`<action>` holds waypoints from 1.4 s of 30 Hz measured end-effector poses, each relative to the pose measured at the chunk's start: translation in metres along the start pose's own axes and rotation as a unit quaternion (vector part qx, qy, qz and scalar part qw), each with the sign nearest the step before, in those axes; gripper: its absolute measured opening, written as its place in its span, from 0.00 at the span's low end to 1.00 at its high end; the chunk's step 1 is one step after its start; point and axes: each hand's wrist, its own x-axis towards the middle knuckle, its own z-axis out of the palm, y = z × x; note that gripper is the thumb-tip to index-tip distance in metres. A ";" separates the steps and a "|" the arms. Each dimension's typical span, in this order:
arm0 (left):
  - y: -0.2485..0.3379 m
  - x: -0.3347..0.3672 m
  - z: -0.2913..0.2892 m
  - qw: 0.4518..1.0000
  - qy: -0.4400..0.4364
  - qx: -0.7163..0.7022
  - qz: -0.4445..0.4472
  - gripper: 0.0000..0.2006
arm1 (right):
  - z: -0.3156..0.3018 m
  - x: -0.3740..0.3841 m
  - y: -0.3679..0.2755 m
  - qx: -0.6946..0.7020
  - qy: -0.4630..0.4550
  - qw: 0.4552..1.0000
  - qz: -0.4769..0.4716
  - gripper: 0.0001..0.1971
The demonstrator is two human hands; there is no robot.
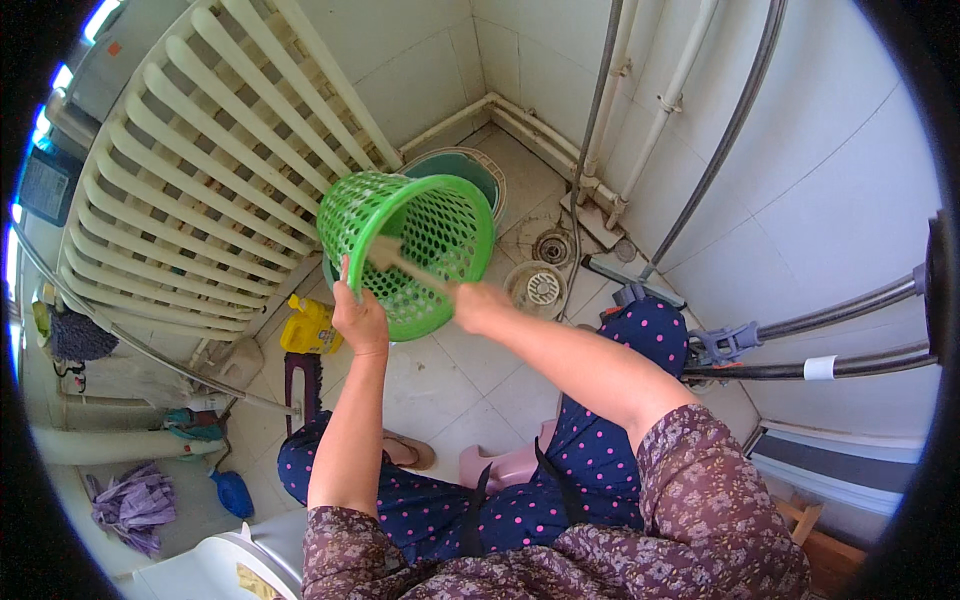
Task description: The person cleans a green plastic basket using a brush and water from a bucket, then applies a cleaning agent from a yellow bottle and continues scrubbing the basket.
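Observation:
A bright green plastic mesh basket (478,205) is tipped on its side, its round mouth turned toward me and to the right. My left hand (362,322) grips the near left part of its rim, thumb upward. In my right hand (483,306), fingers closed, is the handle of a pale scrubbing brush (384,252). The brush head reaches inside the basket near the left side of the mouth; whether its bristles touch the wall I cannot tell. Behind the basket, partly hidden by it, stands a teal basin (470,168).
A ribbed cream radiator (200,150) fills the left. A yellow bottle (310,325) and a dark long-handled brush (302,385) are near my left forearm. Beyond my right hand are a floor drain (552,248), a round strainer (540,289), a squeegee (625,275) and white pipes (655,130).

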 end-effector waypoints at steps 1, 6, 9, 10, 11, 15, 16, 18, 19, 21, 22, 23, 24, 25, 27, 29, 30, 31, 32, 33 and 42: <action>-0.001 -0.001 -0.001 1.000 -0.014 0.008 -0.023 0.23 | 0.005 0.003 -0.011 0.157 -0.110 0.981 0.007 0.19; -0.014 0.002 -0.007 1.000 0.008 -0.013 0.015 0.24 | 0.025 -0.006 -0.017 0.676 -0.372 0.629 0.093 0.16; -0.019 0.006 -0.012 1.000 0.008 -0.002 0.003 0.22 | 0.028 -0.019 -0.001 0.574 -0.322 0.750 0.072 0.14; -0.020 0.007 -0.013 1.000 0.005 0.016 -0.025 0.22 | 0.026 -0.022 0.006 0.429 -0.234 0.872 0.043 0.14; -0.020 0.007 -0.015 0.998 0.000 0.034 -0.055 0.22 | 0.018 -0.023 0.016 0.261 -0.156 0.952 -0.022 0.13; -0.016 0.006 -0.021 1.000 0.020 -0.003 -0.017 0.22 | -0.034 -0.024 0.055 -0.153 0.057 0.986 -0.042 0.15; -0.014 0.007 -0.019 1.000 0.025 -0.016 0.009 0.22 | -0.046 -0.024 0.063 -0.194 0.125 0.971 -0.066 0.17; -0.007 0.009 -0.012 0.998 0.035 -0.017 0.050 0.22 | -0.052 -0.028 0.065 -0.246 0.192 0.947 -0.076 0.20; -0.003 0.011 -0.008 0.997 0.038 -0.026 0.062 0.22 | -0.050 -0.032 0.063 -0.254 0.198 0.944 -0.069 0.21; 0.003 0.013 -0.003 0.994 0.042 -0.043 0.089 0.24 | -0.034 -0.038 0.051 -0.144 0.110 0.983 -0.007 0.20; 0.006 0.014 -0.002 0.994 0.044 -0.027 0.100 0.25 | -0.025 -0.041 0.045 -0.099 0.041 0.994 0.016 0.19; 0.008 0.015 -0.001 0.996 0.042 -0.022 0.079 0.25 | -0.014 -0.045 0.038 -0.037 -0.008 0.999 -0.012 0.19; 0.011 0.014 0.001 0.997 0.042 -0.015 0.061 0.25 | -0.003 -0.044 0.029 0.033 -0.061 0.998 -0.012 0.18; 0.012 0.015 0.002 0.997 0.047 -0.012 0.056 0.25 | 0.007 -0.045 0.020 0.218 -0.132 0.967 0.011 0.21; 0.014 0.015 0.003 0.998 0.058 -0.004 0.023 0.26 | 0.020 -0.045 0.014 0.473 -0.246 0.844 0.057 0.25; 0.012 0.015 0.001 0.996 0.076 -0.030 0.043 0.26 | 0.029 -0.050 0.010 0.619 -0.324 0.710 0.087 0.27; 0.011 0.016 0.001 0.994 0.085 -0.031 0.065 0.25 | 0.028 -0.054 0.014 0.598 -0.302 0.741 0.057 0.26; 0.009 0.016 0.000 0.993 0.088 -0.032 0.066 0.25 | 0.023 -0.056 0.019 0.493 -0.265 0.826 0.067 0.24; 0.007 0.016 -0.001 0.993 0.090 -0.032 0.065 0.25 | 0.016 -0.058 0.026 0.394 -0.237 0.886 0.057 0.23; 0.006 0.016 -0.001 0.993 0.087 -0.042 0.072 0.26 | 0.004 -0.058 0.034 0.287 -0.202 0.935 0.045 0.22; 0.006 0.012 0.002 1.000 0.011 0.000 0.001 0.29 | -0.076 -0.063 0.067 -0.224 0.108 0.967 -0.057 0.13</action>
